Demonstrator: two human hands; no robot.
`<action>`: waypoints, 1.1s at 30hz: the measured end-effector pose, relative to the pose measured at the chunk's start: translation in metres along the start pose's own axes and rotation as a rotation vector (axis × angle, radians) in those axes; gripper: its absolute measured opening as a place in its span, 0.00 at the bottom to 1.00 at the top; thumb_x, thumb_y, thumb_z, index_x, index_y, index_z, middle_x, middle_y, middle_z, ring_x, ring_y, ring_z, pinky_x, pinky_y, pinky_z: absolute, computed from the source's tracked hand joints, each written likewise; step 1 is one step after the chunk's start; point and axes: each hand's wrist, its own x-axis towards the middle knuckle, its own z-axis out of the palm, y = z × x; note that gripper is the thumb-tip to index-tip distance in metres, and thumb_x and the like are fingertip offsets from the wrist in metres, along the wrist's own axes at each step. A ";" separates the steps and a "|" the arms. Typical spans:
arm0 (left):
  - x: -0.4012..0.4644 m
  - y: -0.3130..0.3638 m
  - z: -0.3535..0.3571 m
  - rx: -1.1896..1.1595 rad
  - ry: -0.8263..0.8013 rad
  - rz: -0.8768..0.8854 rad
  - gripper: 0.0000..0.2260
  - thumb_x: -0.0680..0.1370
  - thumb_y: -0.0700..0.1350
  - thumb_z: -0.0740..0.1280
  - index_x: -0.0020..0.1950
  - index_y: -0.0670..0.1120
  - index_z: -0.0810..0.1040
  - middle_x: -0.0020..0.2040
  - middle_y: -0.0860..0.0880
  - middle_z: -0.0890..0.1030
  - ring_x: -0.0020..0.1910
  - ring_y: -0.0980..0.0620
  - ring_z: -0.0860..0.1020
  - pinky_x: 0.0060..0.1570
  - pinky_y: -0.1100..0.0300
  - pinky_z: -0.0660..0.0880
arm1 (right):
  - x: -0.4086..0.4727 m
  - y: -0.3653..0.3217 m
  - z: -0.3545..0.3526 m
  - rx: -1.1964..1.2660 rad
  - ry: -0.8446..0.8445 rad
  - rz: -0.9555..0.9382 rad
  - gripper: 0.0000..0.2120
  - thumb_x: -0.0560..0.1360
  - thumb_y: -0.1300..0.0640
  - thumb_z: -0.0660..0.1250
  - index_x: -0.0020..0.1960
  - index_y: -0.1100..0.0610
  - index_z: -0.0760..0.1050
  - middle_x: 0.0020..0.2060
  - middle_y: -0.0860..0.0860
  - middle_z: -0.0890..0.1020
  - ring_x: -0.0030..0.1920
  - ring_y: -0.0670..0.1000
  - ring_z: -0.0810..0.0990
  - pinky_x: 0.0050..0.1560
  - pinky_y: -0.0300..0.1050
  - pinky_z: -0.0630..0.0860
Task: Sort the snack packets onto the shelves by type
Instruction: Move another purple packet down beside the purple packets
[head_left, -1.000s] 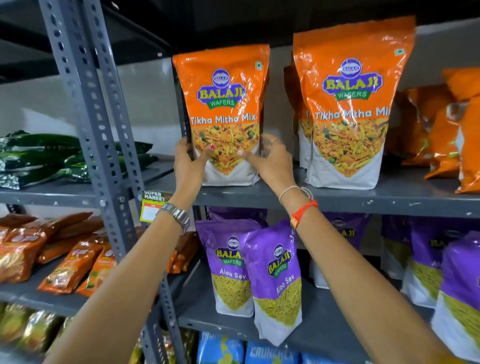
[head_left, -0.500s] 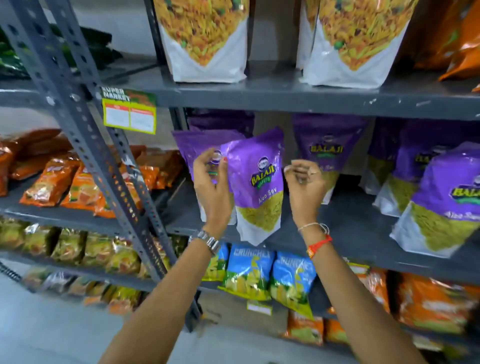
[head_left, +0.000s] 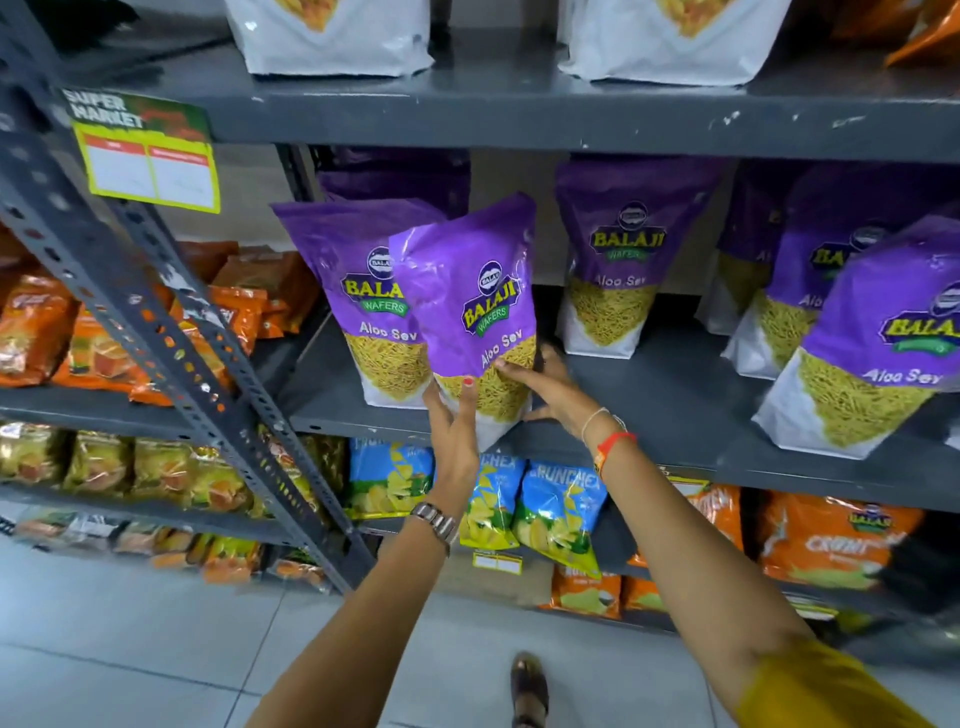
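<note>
**Purple packet held at the middle shelf**

Here, at the far left of the frame, orange packets (head_left: 36, 332) lie stacked on a side shelf, with yellow-green packets (head_left: 119, 467) on the level below. A slanted grey upright (head_left: 156, 312) with punched holes crosses in front of them, and a green and yellow price tag (head_left: 150, 156) hangs at the upper left.

Just right of the upright, a purple packet marked Aloo Sev (head_left: 358, 291) stands upright on the middle shelf (head_left: 675, 410). In front of it, overlapping its right half, is the held purple packet (head_left: 467, 306), tilted with its top leaning right and its base at the shelf's front edge. The left hand (head_left: 452, 431), with a metal watch (head_left: 434, 519) on the wrist, is closed on the packet's lower front, thumb across the clear window. The right hand (head_left: 550, 389) grips the packet's lower right side; its wrist carries a red band (head_left: 613, 441).

Below the hands, blue packets (head_left: 556, 514) stand on the lower shelf. To the right of centre another purple packet (head_left: 618, 265) stands upright further back, and more purple packets (head_left: 872, 338) fill the right side, the nearest leaning. At the lower right are more orange packets (head_left: 831, 540). White packet bases (head_left: 332, 41) sit on the top shelf (head_left: 519, 119).
</note>
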 end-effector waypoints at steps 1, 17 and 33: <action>0.001 -0.002 0.003 -0.002 0.007 0.016 0.26 0.79 0.48 0.58 0.74 0.51 0.52 0.67 0.59 0.59 0.68 0.59 0.60 0.66 0.59 0.61 | -0.001 -0.001 0.000 0.007 0.014 -0.028 0.38 0.64 0.43 0.75 0.67 0.51 0.62 0.66 0.47 0.74 0.60 0.49 0.76 0.48 0.58 0.82; 0.050 -0.021 0.085 0.221 -0.433 -0.060 0.10 0.79 0.45 0.59 0.59 0.45 0.67 0.52 0.51 0.76 0.54 0.49 0.76 0.60 0.36 0.72 | -0.029 0.027 -0.081 0.128 0.667 -0.128 0.33 0.53 0.37 0.78 0.49 0.50 0.68 0.42 0.43 0.81 0.48 0.50 0.82 0.50 0.60 0.81; 0.047 -0.016 0.094 0.254 -0.538 -0.058 0.16 0.80 0.48 0.57 0.66 0.44 0.63 0.58 0.51 0.74 0.53 0.58 0.76 0.60 0.44 0.74 | -0.031 0.028 -0.087 0.120 0.690 -0.105 0.28 0.63 0.46 0.77 0.53 0.52 0.64 0.43 0.44 0.78 0.50 0.52 0.79 0.54 0.62 0.79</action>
